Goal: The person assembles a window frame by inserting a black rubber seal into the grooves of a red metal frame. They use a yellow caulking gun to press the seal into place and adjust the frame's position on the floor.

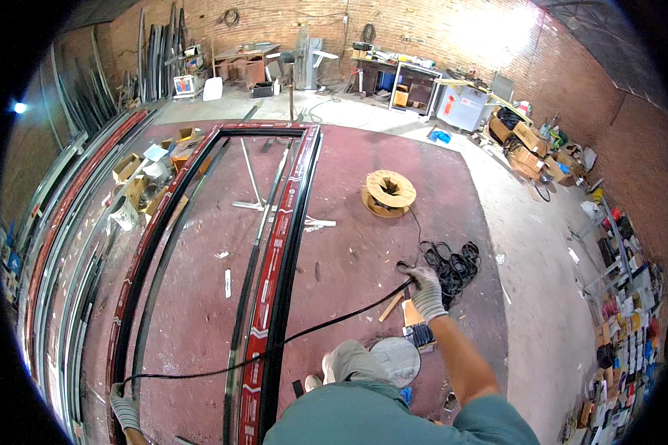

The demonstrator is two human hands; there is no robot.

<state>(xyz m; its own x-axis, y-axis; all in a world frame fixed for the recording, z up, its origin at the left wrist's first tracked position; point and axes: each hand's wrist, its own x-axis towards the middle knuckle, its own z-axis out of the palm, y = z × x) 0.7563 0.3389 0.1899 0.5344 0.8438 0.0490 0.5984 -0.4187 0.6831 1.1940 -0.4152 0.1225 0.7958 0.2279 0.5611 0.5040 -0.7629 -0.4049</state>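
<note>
A long black rubber strip (304,336) stretches between my hands, over a large frame covered in red film. My left hand (124,408), gloved, is closed on the strip's end beside the left bar (120,326) of the frame. Farther up and to the right, my gloved right hand (427,293) is closed on the other part of the strip. From there it runs into a loose tangled heap of black strip (452,268). A spool (389,190) stands beyond, with a thin dark line leading from it to the heap. The frame's right bar (275,274) lies under the stretched strip.
Bundles of long metal profiles (60,289) lie along the left side. Cardboard boxes (129,169) stand beside the frame, and others (528,139) sit at the back right. A round stool-like disc (395,361) is by my legs. Cluttered shelving (627,326) lines the right wall.
</note>
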